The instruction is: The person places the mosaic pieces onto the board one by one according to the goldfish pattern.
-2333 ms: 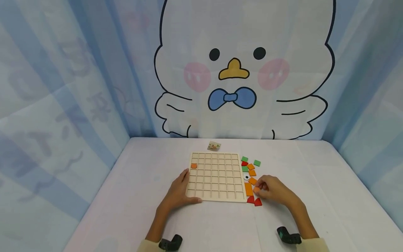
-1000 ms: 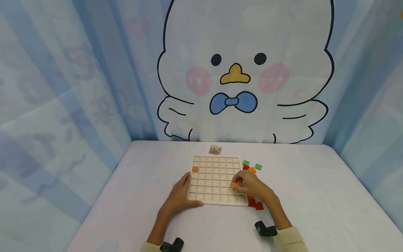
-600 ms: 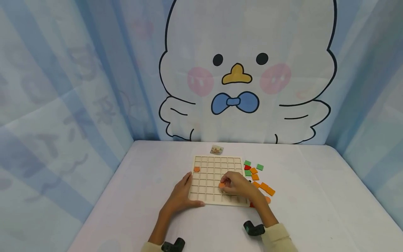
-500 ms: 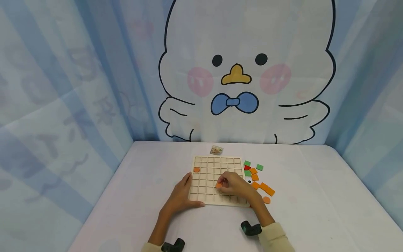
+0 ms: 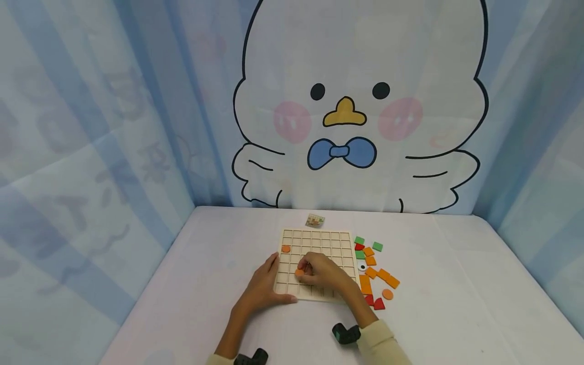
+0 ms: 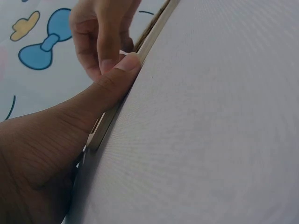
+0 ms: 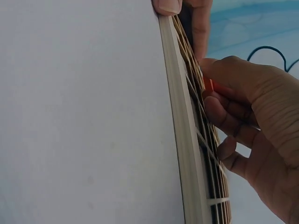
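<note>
A pale wooden grid board [image 5: 333, 246] lies on the white table. My left hand [image 5: 260, 289] holds its near left corner, fingers along the left side and thumb on the front edge; the left wrist view shows the thumb [image 6: 110, 84] over that edge. Between thumb and fingertips, my right hand [image 5: 323, 269] pinches an orange round tile [image 5: 299, 272] low over the left-hand squares. A bit of that tile [image 7: 208, 84] shows in the right wrist view, the rest covered by fingers. Another orange tile [image 5: 286, 249] sits in a left-column square farther back.
Right of the board lie loose tiles: green ones [image 5: 377, 246], orange ones [image 5: 388, 278], red ones [image 5: 379, 304], a white eye-like one [image 5: 362, 266] and an orange disc [image 5: 388, 294]. A small patterned picture piece [image 5: 315, 220] lies behind the board. A printed curtain [image 5: 347, 182] hangs beyond the table.
My right hand picked up an orange round tile from the loose pieces on the right and has carried it leftward across the board. The left hand keeps its hold on the corner.
</note>
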Motion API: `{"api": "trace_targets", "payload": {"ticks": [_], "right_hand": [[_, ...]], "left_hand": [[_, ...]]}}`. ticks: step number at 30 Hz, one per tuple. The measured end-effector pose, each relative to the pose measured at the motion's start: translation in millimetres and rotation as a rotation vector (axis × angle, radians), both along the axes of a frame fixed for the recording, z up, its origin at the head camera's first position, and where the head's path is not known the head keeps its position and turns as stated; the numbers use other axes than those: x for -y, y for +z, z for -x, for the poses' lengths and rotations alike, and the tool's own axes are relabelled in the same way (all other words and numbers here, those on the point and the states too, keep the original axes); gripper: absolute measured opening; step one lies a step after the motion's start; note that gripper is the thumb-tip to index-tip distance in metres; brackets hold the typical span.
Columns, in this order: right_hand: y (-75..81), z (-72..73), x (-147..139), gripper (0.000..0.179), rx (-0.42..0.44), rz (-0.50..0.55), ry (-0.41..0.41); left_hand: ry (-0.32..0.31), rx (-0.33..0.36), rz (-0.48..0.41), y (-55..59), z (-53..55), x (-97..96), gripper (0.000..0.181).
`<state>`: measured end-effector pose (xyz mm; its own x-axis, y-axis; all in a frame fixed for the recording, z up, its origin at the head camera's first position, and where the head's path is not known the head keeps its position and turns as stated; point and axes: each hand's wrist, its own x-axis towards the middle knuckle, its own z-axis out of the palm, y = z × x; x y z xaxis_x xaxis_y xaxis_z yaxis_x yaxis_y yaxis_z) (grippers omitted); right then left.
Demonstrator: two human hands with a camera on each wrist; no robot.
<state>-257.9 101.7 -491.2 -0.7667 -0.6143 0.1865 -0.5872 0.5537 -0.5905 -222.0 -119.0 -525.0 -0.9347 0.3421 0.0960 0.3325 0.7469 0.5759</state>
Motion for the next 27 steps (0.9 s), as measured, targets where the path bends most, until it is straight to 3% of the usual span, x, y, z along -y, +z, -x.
{"api": "trace_targets", "payload": {"ticks": [13,19,27], "right_hand": [[-2.1,9.4,30.0,0.018,-0.044,-0.026,-0.020],[-3.9,12.2,38.1,0.017,-0.110,-0.049,-0.096],[-7.9,11.5,44.2,0.019,-0.124,-0.098,-0.168]], "left_hand": [[-0.015,0.001,-0.007,2.7,-1.2,0.1,0.124],[-0.012,-0.001,-0.003,4.0,-0.2,-1.1,0.123],[-0.010,0.004,0.004,2.2,-1.1,-0.6,0.124]]}}
